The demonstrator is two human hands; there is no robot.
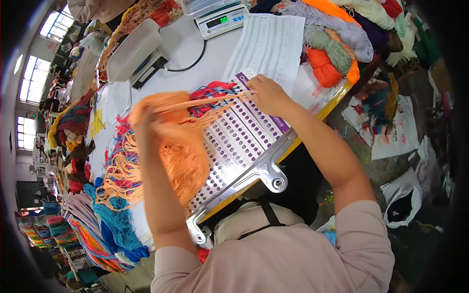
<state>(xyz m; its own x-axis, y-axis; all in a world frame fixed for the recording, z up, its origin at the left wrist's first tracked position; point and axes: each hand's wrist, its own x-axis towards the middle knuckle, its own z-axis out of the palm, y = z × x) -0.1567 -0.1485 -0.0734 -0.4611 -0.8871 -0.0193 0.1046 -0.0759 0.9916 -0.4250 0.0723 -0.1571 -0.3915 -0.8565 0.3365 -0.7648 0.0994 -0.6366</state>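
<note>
My right hand (pixel 268 95) pinches peach-orange strands at the far purple edge of a white board (pixel 244 128) with rows of dark holes. The strands stretch left across the board to my left hand (pixel 148 117), which is smeared by motion and partly hidden behind its forearm. A thick hank of peach-orange yarn (pixel 183 166) loops around that hand and droops over the board's left part. Red and blue yarn (pixel 212 99) lies under the taut strands at the board's far left. Along the near side runs a metal bar with a bracket (pixel 271 177).
A digital scale (pixel 222 22) and a printed sheet (pixel 268 46) lie at the back of the table. Left of them stands a second scale with a clear tray (pixel 132 51). Yarn bundles (pixel 325 68) fill the far right; blue yarn (pixel 112 224) hangs at the left edge.
</note>
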